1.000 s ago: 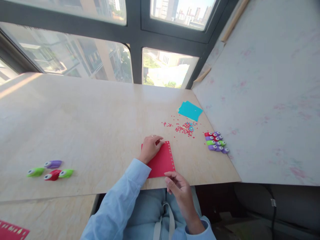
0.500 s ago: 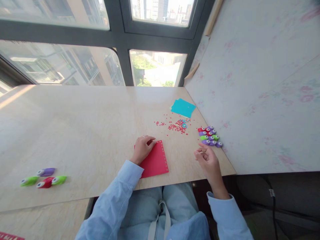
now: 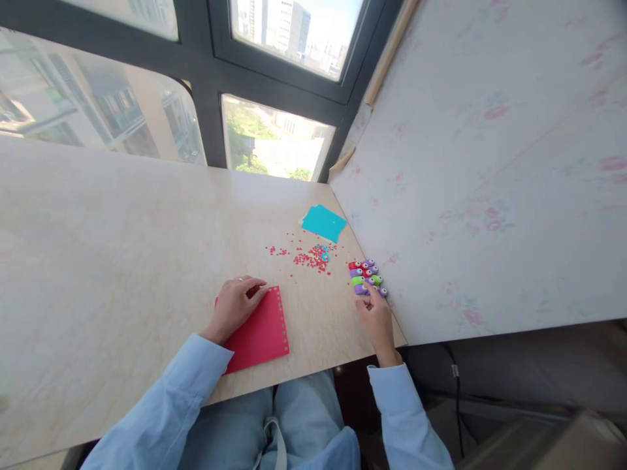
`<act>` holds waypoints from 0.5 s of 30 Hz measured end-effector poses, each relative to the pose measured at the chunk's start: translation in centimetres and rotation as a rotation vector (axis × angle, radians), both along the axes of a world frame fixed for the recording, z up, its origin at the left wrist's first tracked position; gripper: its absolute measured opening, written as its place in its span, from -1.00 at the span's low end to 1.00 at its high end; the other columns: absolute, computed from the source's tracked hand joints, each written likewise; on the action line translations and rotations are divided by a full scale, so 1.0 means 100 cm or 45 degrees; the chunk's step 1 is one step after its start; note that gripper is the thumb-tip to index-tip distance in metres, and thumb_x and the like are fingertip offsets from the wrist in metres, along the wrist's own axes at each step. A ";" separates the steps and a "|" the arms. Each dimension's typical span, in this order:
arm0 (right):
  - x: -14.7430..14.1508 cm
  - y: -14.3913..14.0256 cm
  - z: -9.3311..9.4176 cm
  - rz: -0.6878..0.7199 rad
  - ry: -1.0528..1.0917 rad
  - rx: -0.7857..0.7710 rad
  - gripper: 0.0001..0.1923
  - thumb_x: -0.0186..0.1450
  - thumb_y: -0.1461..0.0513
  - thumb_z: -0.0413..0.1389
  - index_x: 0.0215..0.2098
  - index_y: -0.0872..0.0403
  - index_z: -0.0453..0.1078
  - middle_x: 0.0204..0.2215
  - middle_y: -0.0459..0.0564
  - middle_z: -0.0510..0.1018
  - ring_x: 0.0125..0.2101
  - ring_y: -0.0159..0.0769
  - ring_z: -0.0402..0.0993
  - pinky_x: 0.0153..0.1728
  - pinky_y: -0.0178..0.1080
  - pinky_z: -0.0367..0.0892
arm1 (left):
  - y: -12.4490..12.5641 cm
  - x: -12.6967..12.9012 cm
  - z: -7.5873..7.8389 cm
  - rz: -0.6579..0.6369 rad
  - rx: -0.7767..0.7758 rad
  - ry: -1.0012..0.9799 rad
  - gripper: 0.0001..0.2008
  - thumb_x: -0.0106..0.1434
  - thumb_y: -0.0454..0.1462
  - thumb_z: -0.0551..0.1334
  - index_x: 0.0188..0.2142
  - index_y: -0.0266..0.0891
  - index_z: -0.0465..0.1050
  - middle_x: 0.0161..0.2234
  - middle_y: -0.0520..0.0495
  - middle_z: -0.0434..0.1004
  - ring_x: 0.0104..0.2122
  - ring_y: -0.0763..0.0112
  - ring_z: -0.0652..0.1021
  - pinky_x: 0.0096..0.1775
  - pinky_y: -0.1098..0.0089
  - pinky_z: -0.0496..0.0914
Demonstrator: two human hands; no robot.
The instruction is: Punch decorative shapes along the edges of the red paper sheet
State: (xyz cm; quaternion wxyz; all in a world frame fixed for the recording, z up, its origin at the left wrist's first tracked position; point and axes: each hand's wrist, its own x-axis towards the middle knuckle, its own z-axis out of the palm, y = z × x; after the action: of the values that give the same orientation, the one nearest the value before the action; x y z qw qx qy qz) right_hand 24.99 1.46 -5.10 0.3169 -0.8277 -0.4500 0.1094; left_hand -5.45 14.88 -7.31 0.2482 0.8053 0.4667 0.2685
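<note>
Cream-coloured desk (image 3: pixel 147 241) carries a red sheet (image 3: pixel 259 336) near its front edge; the left hand (image 3: pixel 238 303) rests on it, fingers curled, its grip unclear. The right hand (image 3: pixel 376 323) meets the clustered eyed pieces (image 3: pixel 367 272); I cannot tell whether its grip has closed. Careless pinching could jostle neighbouring pieces, a brushing arm scatter the confetti (image 3: pixel 312 258).

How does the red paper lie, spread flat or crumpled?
Spread flat: the red paper lies smooth on the table, its hole-lined right side straight, the left hand over its upper left part. Whether it is doubled, I cannot tell.
</note>
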 end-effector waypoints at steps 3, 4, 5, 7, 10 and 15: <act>0.004 0.006 0.003 -0.079 -0.033 -0.109 -0.34 0.28 0.07 0.00 0.26 0.24 0.26 -0.47 0.03 0.57 -0.38 -0.16 0.46 -0.24 -0.17 0.29 | 0.000 0.000 0.000 0.012 -0.002 0.027 -0.74 0.31 -0.14 0.13 -0.24 -0.17 0.57 -0.28 -0.07 0.62 -0.28 0.30 0.57 -0.18 0.30 0.38; 0.006 0.008 0.004 -0.083 -0.054 -0.157 -0.37 0.28 0.07 0.00 0.23 0.22 0.31 -0.45 0.06 0.58 -0.35 -0.14 0.47 -0.23 -0.17 0.29 | -0.001 0.000 0.000 0.017 -0.004 0.031 -0.75 0.31 -0.14 0.14 -0.24 -0.17 0.57 -0.28 -0.07 0.62 -0.28 0.30 0.57 -0.18 0.31 0.38; 0.007 0.009 0.005 -0.073 -0.072 -0.186 -0.42 0.28 0.06 0.01 0.18 0.19 0.36 -0.42 0.08 0.59 -0.33 -0.13 0.48 -0.22 -0.16 0.29 | -0.001 0.000 0.000 0.021 -0.006 0.034 -0.76 0.30 -0.15 0.15 -0.24 -0.17 0.57 -0.28 -0.07 0.62 -0.28 0.30 0.57 -0.18 0.31 0.38; 0.005 0.008 0.004 -0.019 -0.069 -0.178 -0.50 0.29 0.04 0.02 0.05 0.15 0.45 -0.36 0.10 0.59 -0.32 -0.15 0.48 -0.22 -0.16 0.30 | -0.002 0.001 0.001 0.018 -0.007 0.034 -0.78 0.30 -0.16 0.17 -0.24 -0.18 0.57 -0.29 -0.07 0.62 -0.29 0.31 0.56 -0.18 0.32 0.38; -0.004 0.004 -0.002 0.124 0.010 -0.068 -0.56 0.27 -0.01 0.08 -0.09 0.15 0.48 -0.31 0.10 0.57 -0.38 -0.22 0.46 -0.24 -0.18 0.35 | -0.002 0.001 0.000 0.012 0.003 0.033 -0.79 0.30 -0.18 0.18 -0.24 -0.19 0.57 -0.28 -0.07 0.62 -0.29 0.32 0.56 -0.19 0.32 0.37; -0.025 0.001 -0.019 0.498 0.107 0.099 -0.71 0.31 0.09 0.10 -0.16 0.12 0.50 -0.17 0.13 0.53 -0.27 -0.24 0.49 -0.17 -0.18 0.44 | -0.001 0.001 -0.003 0.000 0.032 0.011 -0.82 0.30 -0.21 0.20 -0.26 -0.20 0.58 -0.31 -0.07 0.61 -0.31 0.34 0.55 -0.21 0.34 0.36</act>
State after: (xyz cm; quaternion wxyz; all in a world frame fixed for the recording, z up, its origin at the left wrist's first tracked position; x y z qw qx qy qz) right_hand 22.47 1.55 -6.96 0.3398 -0.7065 -0.5923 0.1858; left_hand -5.40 14.76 -7.57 0.2362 0.8094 0.4645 0.2709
